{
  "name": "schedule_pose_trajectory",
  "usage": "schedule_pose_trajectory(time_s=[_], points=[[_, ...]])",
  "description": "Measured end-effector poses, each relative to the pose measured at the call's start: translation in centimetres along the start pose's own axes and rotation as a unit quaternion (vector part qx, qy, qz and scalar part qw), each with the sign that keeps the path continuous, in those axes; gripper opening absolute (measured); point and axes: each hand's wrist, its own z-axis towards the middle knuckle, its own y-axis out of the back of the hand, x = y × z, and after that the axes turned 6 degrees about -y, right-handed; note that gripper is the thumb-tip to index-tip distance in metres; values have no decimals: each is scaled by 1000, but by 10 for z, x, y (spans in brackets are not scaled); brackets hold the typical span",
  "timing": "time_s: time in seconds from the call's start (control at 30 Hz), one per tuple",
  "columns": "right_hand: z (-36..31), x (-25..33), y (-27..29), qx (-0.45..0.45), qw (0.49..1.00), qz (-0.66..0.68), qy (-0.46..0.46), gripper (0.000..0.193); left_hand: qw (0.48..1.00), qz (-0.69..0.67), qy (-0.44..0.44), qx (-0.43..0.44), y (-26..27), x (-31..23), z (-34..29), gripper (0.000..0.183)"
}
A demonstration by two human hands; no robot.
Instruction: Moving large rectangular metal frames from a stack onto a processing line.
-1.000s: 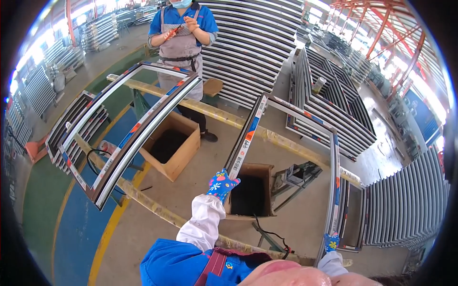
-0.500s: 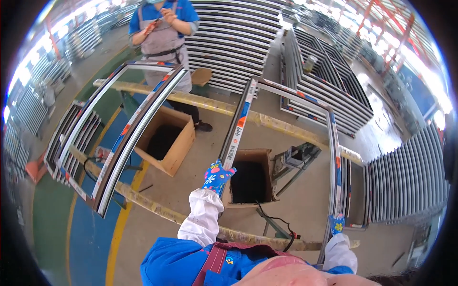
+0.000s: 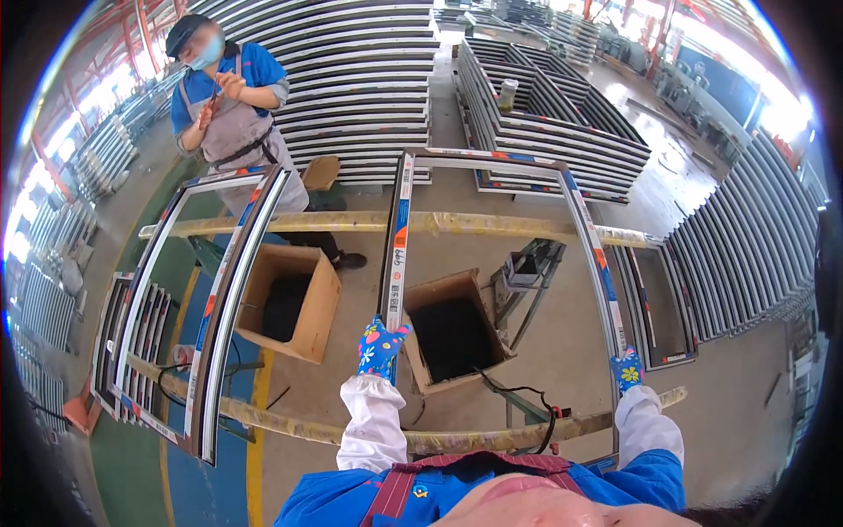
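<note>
A rectangular metal window frame (image 3: 397, 255) with coloured tape strips along its bars lies across two wrapped rails in front of me. I cannot tell whether it rests on them or hovers just above. My left hand (image 3: 381, 349), in a blue flowered glove, grips its left side bar. On the right side bar, my right hand (image 3: 628, 369), gloved alike, is closed around the bar near the near rail. The frame's near end is mostly hidden by my body.
Another frame (image 3: 211, 325) spans the far rail (image 3: 474, 225) and near rail (image 3: 307, 429) at left. Below stand two cardboard boxes (image 3: 320, 303) (image 3: 421, 364) with dark contents. A co-worker (image 3: 241, 114) stands behind the left frame. Stacked frames (image 3: 562, 162) lie beyond; more stand right (image 3: 742, 241).
My view has tilted up and turned, showing more of the co-worker. The held frame appears farther left and straighter in the picture. Both hands stay closed on its side bars.
</note>
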Motion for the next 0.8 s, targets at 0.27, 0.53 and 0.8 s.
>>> schedule_pose_trajectory(time_s=[0.27,0.53,0.8], points=[[0,-3,-10,-94,994,20,60,61,1000,16,-10,-14,-2,4,0,81],[-8,22,20,1,1000,20,-13,57,1000,10,4,-6,-2,5,2,81],[-3,8,5,-66,996,28,43,62,999,10,-14,-34,0,0,-3,79]])
